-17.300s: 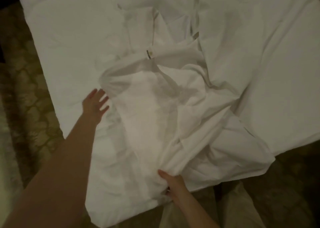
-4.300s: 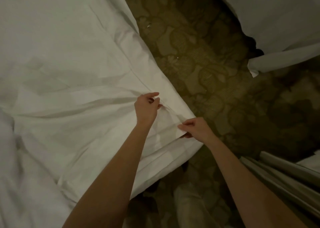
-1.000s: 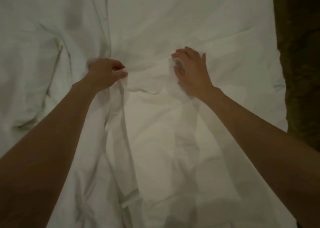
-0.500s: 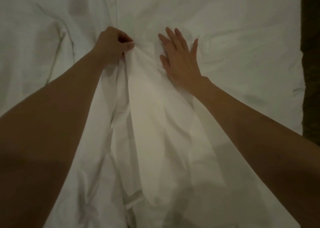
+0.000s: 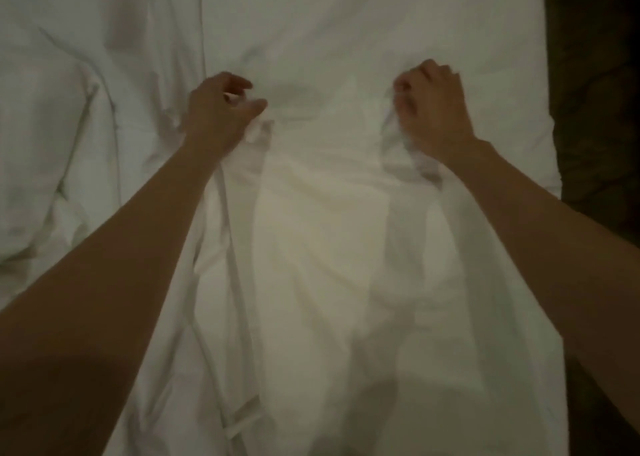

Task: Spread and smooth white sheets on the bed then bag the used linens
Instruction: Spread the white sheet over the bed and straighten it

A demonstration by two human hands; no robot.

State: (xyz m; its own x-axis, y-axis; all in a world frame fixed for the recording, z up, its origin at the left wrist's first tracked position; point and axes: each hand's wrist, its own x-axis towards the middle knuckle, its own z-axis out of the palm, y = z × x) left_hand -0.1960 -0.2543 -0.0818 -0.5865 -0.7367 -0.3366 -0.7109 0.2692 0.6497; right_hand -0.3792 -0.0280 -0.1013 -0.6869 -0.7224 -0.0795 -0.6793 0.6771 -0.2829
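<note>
**Spreading under way, bagging not yet in sight**

Mid-spread, by the look of it: top white sheet (image 5: 329, 247) drawn up over the bed (image 5: 398, 15) toward the head end, lying between the two arms and running from the near edge up to the hands. Far edge stretched roughly straight between the hands, yet soft creases across the middle and a bunched fold with a hem band (image 5: 239, 403) down the near left side. Rumpled bedding (image 5: 52, 136) heaped at the left, not yet flattened.

Left hand (image 5: 216, 116) resting at the sheet's upper left corner, thumb and forefinger parted, other fingers loosely curled; whether any cloth sits pinched beneath, cannot tell, since the frame is blurred there. Right hand (image 5: 433, 105) with fingers curled down into a gathered tuck of the sheet at the upper right, apparently clamped on it.

Dark patterned carpet (image 5: 595, 109) just beyond the bed's right edge.

Judged done: sheet laid on the mattress and pulled most of the way up. Judged left: tensioning the far edge, smoothing the centre creases, straightening the folded left side, sorting the heap at left. No bag and no separated used linens anywhere in view, so that whole second half apparently untouched
</note>
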